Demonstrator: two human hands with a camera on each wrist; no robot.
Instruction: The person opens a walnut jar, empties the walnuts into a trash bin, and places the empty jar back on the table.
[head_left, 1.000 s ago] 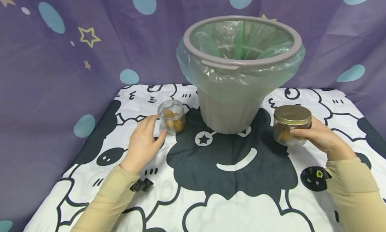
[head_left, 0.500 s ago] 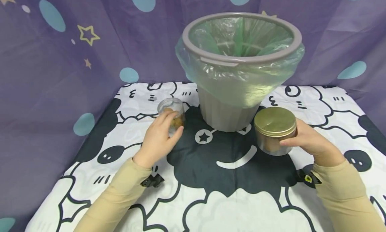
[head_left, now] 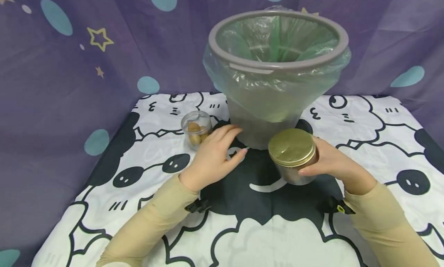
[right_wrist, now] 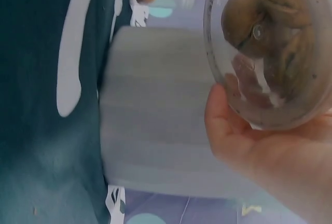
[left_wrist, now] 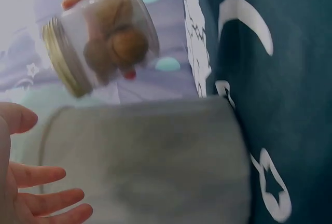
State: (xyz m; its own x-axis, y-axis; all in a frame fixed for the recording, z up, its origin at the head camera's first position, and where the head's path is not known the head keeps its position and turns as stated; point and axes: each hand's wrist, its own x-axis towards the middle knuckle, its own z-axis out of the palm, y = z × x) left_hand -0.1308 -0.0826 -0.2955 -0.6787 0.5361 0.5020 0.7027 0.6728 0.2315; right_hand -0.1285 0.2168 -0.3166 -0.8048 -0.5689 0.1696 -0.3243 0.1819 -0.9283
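While the lidded jar is off the cloth-covered desk: one hand alone carries it, so a slip would drop it straight down.
Right hand: its grip holds the jar from the side, thumb in front, some fingers hidden; the smooth clear wall could turn or slide if the squeeze slackens.
Left hand: its grip is wide and holds nothing, fingers spread near the bin; a careless reach could knock the jar instead of steadying it.
Jar position: in front of the bin's right side, tilted with its top toward the left hand; pushing it farther forward could bump the bin, and more tilt could shift the brown round pieces inside and unbalance it.
Gold lid: seated on the jar, though how tightly I cannot tell; a pull on a loose lid could spill the contents.
Lidless jar: upright at the bin's left, no lid showing, partly hidden by the left hand; whether they touch is unclear, but a backward sweep could tip it and scatter its pieces.
Green bag: folded over the rim and hanging loose; raised fingers could snag it.
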